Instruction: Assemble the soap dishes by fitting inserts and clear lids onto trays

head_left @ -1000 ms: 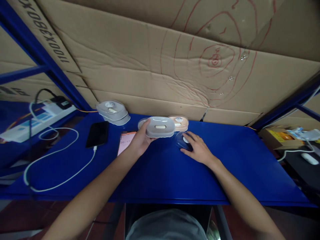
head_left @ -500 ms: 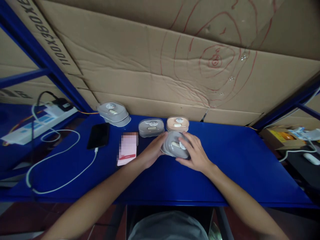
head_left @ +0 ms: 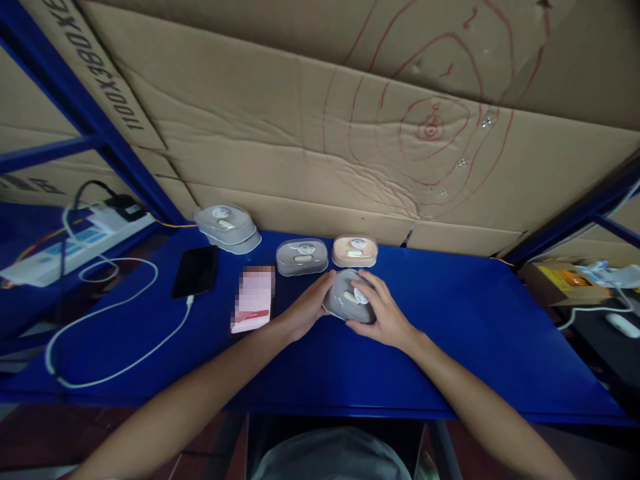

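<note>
Between my two hands is a grey oval case with a clear cover, a pale oblong piece on top and a round white sticker. My left hand grips its left side, with the fingertips partly hidden beneath and behind it. From the right, my right hand closes over the other end, fingers on the top near the sticker and thumb at the front edge. Just behind stand a similar grey case and a peach-coloured case, each with a sticker. Stacked grey cases sit farther left.
A phone with a lit pink screen lies left of my left forearm. Beyond it, a dark phone is plugged into a looping white cable. A power strip is at far left, an open cardboard box at right. Cardboard walls the back.
The grey case has shifted slightly left and toward me in the view, turned a little, with both hands still on it. The other cases stay in place.
</note>
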Available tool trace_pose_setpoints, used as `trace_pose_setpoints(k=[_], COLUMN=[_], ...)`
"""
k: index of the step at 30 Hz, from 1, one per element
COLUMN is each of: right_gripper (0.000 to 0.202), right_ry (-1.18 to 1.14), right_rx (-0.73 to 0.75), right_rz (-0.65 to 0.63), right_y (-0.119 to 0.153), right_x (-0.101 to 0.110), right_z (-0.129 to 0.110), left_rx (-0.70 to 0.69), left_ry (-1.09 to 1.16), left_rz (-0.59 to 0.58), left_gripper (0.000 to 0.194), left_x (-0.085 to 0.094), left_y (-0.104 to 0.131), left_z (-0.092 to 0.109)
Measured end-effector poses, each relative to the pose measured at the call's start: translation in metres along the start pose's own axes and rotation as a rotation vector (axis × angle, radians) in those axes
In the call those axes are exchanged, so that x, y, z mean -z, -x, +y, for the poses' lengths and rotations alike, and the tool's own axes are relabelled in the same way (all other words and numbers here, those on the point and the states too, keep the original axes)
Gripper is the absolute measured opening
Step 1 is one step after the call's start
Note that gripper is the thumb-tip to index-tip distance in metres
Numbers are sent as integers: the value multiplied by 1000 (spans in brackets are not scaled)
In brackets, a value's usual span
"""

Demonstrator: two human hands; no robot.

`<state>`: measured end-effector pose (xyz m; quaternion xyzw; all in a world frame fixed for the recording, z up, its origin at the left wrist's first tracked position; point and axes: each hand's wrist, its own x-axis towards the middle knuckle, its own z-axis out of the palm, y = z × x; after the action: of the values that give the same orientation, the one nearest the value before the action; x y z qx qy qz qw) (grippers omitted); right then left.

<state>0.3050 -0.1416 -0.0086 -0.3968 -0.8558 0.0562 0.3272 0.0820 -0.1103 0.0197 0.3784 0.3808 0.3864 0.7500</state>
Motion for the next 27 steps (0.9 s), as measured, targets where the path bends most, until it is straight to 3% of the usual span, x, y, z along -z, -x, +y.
trace_pose_setpoints(k=[4, 8, 15, 20, 23, 27], right_gripper=[82, 86, 74, 74, 67, 68], right_ry=[-18, -37, 0, 66, 135, 305], right_rx=[-61, -84, -169, -301, -411, -490], right_rz=[0, -40, -288, -296, -266, -191], right_y=[-2, -6, -5, 7, 17, 26], right_x=[-2, 4, 42, 71, 83, 82], right_z=[0, 5, 36, 70, 92, 114], left_rx=[0, -59, -418, -676, -634, -595], left_ry=[-9, -186, -506, -1137, -1390, -1527], left_rz=[-39, -47, 102, 257, 332, 312], left_gripper=[59, 59, 34, 50, 53, 50], left_x=[4, 11, 27, 52, 67, 75], left_y=[-3, -10, -10, -13, -23, -29], left_z=[-2, -1, 26, 42, 39, 37])
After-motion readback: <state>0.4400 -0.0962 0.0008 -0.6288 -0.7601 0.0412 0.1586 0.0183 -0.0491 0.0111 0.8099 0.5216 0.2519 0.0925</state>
